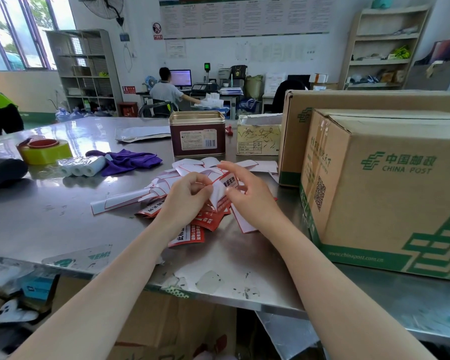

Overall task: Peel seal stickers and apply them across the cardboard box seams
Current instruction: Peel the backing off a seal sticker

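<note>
Both hands meet over the sticker pile (192, 222): left hand (186, 194) pinches the seal sticker (222, 193), right hand (247, 196) pulls its backing. Peel slowly, keep it flat.

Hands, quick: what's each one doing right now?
Left hand: closed, pinching the sticker.
Right hand: thumb on the same sticker, other fingers spread; looks like a pinch grip.

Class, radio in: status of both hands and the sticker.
Left hand and right hand both pinching one seal sticker, peeling its backing. Nearest box not yet reached. Nothing blocking.
</note>
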The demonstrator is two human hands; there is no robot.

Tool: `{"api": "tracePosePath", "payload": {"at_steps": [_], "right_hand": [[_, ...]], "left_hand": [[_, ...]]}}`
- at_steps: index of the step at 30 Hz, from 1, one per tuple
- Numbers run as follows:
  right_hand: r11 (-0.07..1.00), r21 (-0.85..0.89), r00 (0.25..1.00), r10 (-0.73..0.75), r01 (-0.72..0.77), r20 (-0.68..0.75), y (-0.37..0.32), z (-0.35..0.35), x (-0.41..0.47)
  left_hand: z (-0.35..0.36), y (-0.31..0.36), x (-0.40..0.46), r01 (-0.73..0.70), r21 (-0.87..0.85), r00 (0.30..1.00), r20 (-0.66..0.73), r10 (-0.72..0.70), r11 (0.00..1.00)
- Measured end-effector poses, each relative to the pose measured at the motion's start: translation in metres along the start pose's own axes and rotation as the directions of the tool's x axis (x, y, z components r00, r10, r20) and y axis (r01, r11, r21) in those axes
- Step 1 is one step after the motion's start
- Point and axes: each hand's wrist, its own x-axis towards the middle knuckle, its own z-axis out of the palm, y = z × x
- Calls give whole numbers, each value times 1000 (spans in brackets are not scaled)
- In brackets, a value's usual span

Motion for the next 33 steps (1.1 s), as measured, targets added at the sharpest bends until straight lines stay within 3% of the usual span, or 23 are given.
{"api": "tracePosePath", "payload": {"at_steps": [8, 15, 26, 33], "right_hand": [[999, -37, 999, 15, -14, 40, -1, 2, -1], [998, -62, 999, -4, 6, 44, 0, 3, -2], [998, 53, 1000, 13, -15, 27, -1, 1, -1], [966, -242, 996, -87, 90, 22, 7, 5, 2]], "left_hand": [[-3, 2, -3, -24, -80, 1000, 6, 25, 996], [-3, -1, 1, -69, 16, 996, -50, 70, 997], [-4, -2, 1, -73, -1, 993, -89, 72, 997], [-3, -4, 2, -65, 24, 997, -45, 66, 998]]}}
